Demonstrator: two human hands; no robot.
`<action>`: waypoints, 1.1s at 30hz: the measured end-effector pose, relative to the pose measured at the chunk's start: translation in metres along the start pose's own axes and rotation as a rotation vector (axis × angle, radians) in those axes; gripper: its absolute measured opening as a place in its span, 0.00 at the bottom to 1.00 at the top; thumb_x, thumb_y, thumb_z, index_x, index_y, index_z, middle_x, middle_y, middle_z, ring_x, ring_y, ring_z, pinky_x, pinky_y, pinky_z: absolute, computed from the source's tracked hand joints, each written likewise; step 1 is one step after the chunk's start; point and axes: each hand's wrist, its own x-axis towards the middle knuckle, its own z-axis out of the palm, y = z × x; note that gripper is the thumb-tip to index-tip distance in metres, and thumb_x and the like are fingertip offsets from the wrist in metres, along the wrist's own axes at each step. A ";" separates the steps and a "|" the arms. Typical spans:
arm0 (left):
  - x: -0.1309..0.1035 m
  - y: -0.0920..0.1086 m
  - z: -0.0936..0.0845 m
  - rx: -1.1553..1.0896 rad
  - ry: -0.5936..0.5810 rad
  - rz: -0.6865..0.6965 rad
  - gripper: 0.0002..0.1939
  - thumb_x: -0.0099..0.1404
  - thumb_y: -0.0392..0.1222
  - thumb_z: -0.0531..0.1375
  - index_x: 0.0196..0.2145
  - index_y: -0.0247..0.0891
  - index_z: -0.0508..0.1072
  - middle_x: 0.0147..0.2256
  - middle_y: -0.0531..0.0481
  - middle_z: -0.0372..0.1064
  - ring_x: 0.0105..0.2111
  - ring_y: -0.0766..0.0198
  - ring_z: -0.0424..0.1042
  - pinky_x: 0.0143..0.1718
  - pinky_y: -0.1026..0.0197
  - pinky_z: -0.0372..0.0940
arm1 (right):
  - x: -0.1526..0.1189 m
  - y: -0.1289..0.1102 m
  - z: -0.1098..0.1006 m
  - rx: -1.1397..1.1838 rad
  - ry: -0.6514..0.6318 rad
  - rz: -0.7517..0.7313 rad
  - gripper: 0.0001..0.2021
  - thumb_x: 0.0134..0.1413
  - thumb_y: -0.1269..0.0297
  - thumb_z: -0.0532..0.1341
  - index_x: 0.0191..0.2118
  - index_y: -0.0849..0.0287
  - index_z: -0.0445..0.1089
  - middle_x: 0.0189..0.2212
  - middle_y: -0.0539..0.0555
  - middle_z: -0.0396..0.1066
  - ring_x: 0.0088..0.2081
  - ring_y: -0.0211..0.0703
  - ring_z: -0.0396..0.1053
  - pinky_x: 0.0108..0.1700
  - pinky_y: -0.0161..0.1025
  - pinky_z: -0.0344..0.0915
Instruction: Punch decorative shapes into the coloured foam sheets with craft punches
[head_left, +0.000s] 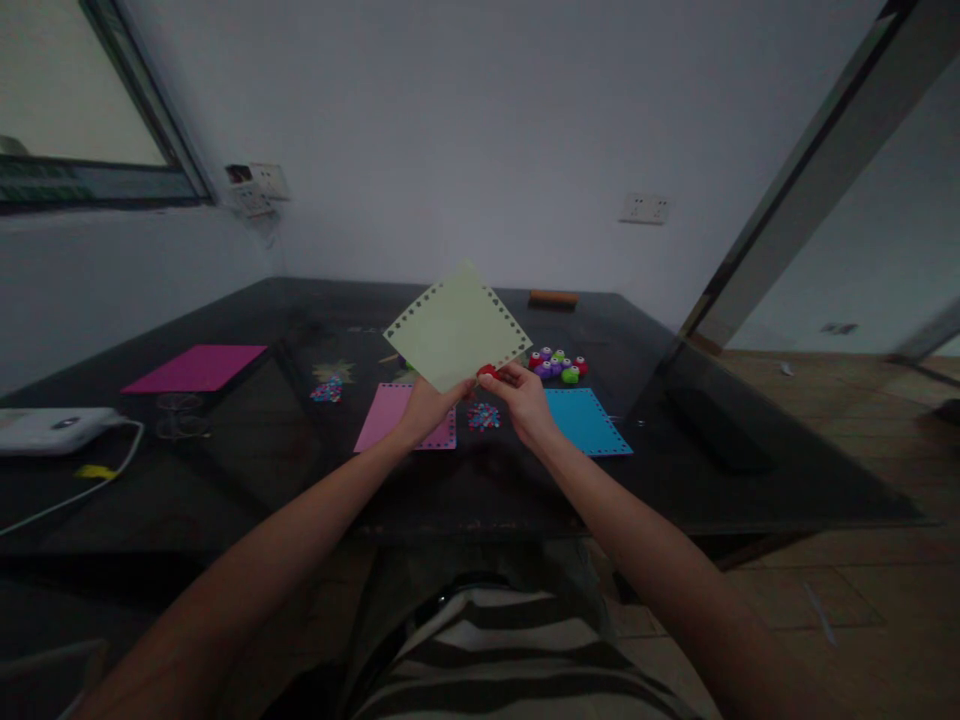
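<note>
A pale yellow-green sheet of paper [459, 335] is held up above the table, turned like a diamond, with small cut-out shapes along two edges. My left hand [433, 408] grips its lower corner. In my right hand [521, 396] is a small red craft punch [489, 372], set at the paper's lower right edge. Beneath my hands lies a pile of colourful paper bits [484, 416]. A pink sheet [382, 415] with punched edges is partly covered by my left hand. To the right rests a blue sheet [585, 420], also punched along its edges.
Several red, purple and green craft punches [556, 366] sit behind the blue sheet. Another heap of bits [327, 390] is at left, near a magenta sheet [196, 368]. A white device with a cable [56, 430] stands far left. A brown roll [553, 298] lies at the back.
</note>
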 end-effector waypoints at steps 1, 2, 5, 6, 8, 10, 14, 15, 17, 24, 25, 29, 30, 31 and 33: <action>0.001 -0.001 0.000 0.002 -0.003 0.002 0.11 0.57 0.46 0.61 0.31 0.35 0.73 0.33 0.44 0.76 0.34 0.57 0.74 0.43 0.53 0.68 | 0.000 -0.001 0.000 -0.004 -0.009 -0.001 0.12 0.34 0.61 0.70 0.30 0.56 0.73 0.32 0.51 0.75 0.36 0.42 0.71 0.46 0.43 0.65; 0.001 -0.001 -0.001 0.002 -0.002 0.004 0.11 0.57 0.46 0.61 0.31 0.35 0.73 0.32 0.44 0.76 0.33 0.57 0.74 0.42 0.53 0.68 | 0.000 -0.001 0.001 -0.007 -0.017 0.001 0.12 0.34 0.61 0.70 0.30 0.56 0.73 0.32 0.51 0.75 0.36 0.42 0.71 0.46 0.43 0.65; 0.002 0.000 -0.002 0.003 0.004 0.004 0.11 0.57 0.46 0.61 0.32 0.35 0.73 0.31 0.45 0.76 0.33 0.58 0.74 0.41 0.54 0.68 | -0.001 -0.003 0.001 -0.007 -0.031 0.011 0.12 0.34 0.61 0.70 0.30 0.56 0.73 0.32 0.51 0.75 0.36 0.42 0.71 0.47 0.43 0.65; 0.002 0.000 -0.002 0.003 0.001 0.000 0.10 0.57 0.45 0.61 0.32 0.35 0.73 0.30 0.46 0.76 0.32 0.58 0.74 0.40 0.54 0.68 | -0.001 -0.004 0.001 -0.003 -0.033 0.015 0.12 0.34 0.61 0.70 0.30 0.56 0.73 0.32 0.51 0.75 0.37 0.42 0.71 0.47 0.43 0.65; 0.001 0.001 -0.002 -0.001 -0.001 -0.014 0.10 0.57 0.45 0.60 0.32 0.35 0.73 0.30 0.46 0.75 0.31 0.59 0.74 0.39 0.55 0.69 | -0.002 -0.005 0.001 0.002 -0.036 0.026 0.13 0.34 0.60 0.71 0.30 0.56 0.73 0.32 0.51 0.75 0.37 0.43 0.71 0.48 0.43 0.65; 0.001 0.000 -0.002 -0.014 0.009 -0.031 0.10 0.57 0.45 0.60 0.32 0.35 0.73 0.30 0.46 0.76 0.30 0.59 0.74 0.38 0.55 0.69 | -0.002 -0.006 0.002 0.001 -0.034 0.041 0.14 0.34 0.59 0.71 0.30 0.56 0.73 0.33 0.51 0.75 0.37 0.43 0.71 0.48 0.43 0.65; 0.000 -0.003 -0.002 -0.035 0.025 -0.052 0.09 0.56 0.45 0.61 0.31 0.36 0.72 0.31 0.46 0.76 0.30 0.60 0.73 0.37 0.56 0.69 | -0.002 -0.006 0.002 -0.004 -0.026 0.055 0.14 0.33 0.59 0.71 0.30 0.56 0.73 0.32 0.51 0.75 0.37 0.43 0.71 0.48 0.44 0.65; 0.000 -0.003 -0.002 -0.036 0.025 -0.052 0.09 0.56 0.45 0.61 0.31 0.36 0.72 0.31 0.46 0.75 0.29 0.60 0.73 0.37 0.56 0.69 | -0.002 -0.006 0.002 -0.006 -0.026 0.053 0.14 0.33 0.59 0.71 0.30 0.56 0.73 0.32 0.51 0.75 0.37 0.43 0.71 0.48 0.44 0.65; 0.000 -0.003 -0.002 -0.031 0.030 -0.042 0.09 0.56 0.45 0.61 0.31 0.35 0.72 0.31 0.45 0.75 0.29 0.60 0.73 0.37 0.56 0.69 | -0.003 -0.006 0.002 -0.013 -0.028 0.048 0.14 0.33 0.59 0.71 0.30 0.56 0.73 0.32 0.51 0.75 0.37 0.43 0.71 0.48 0.44 0.65; 0.000 0.002 -0.002 -0.018 0.017 -0.015 0.11 0.56 0.46 0.61 0.33 0.36 0.72 0.30 0.45 0.75 0.34 0.57 0.74 0.40 0.54 0.69 | -0.003 -0.007 0.002 -0.020 -0.017 0.056 0.15 0.33 0.59 0.70 0.31 0.57 0.73 0.33 0.52 0.75 0.39 0.44 0.71 0.49 0.44 0.64; 0.000 0.002 -0.002 -0.018 0.013 -0.014 0.11 0.56 0.47 0.61 0.33 0.36 0.72 0.30 0.45 0.75 0.34 0.56 0.74 0.40 0.54 0.68 | -0.003 -0.007 0.002 -0.021 -0.016 0.055 0.14 0.33 0.59 0.70 0.31 0.57 0.73 0.33 0.52 0.75 0.38 0.44 0.71 0.49 0.44 0.64; 0.000 0.002 -0.002 -0.001 -0.007 -0.010 0.11 0.57 0.47 0.60 0.31 0.36 0.72 0.30 0.45 0.75 0.32 0.58 0.74 0.41 0.54 0.68 | -0.002 -0.006 0.002 -0.025 -0.009 0.049 0.14 0.33 0.59 0.70 0.30 0.57 0.72 0.33 0.52 0.75 0.38 0.43 0.71 0.48 0.44 0.64; 0.000 0.002 -0.002 0.006 -0.011 -0.007 0.11 0.57 0.47 0.60 0.31 0.36 0.72 0.29 0.45 0.75 0.31 0.58 0.74 0.41 0.54 0.68 | -0.002 -0.005 0.002 -0.022 -0.009 0.047 0.14 0.33 0.59 0.70 0.30 0.57 0.72 0.33 0.52 0.75 0.37 0.43 0.71 0.48 0.44 0.64; 0.000 0.002 -0.002 0.011 -0.012 -0.003 0.11 0.57 0.47 0.60 0.31 0.36 0.72 0.29 0.46 0.75 0.31 0.58 0.73 0.41 0.54 0.68 | -0.002 -0.005 0.002 -0.018 -0.010 0.046 0.14 0.33 0.60 0.70 0.30 0.57 0.72 0.33 0.52 0.75 0.37 0.43 0.71 0.48 0.44 0.64; 0.001 0.001 -0.002 0.013 -0.006 -0.001 0.11 0.57 0.47 0.60 0.31 0.35 0.72 0.30 0.45 0.75 0.31 0.58 0.74 0.41 0.54 0.68 | -0.002 -0.005 0.002 -0.010 -0.011 0.041 0.13 0.33 0.60 0.70 0.30 0.57 0.72 0.32 0.52 0.75 0.37 0.43 0.71 0.48 0.44 0.64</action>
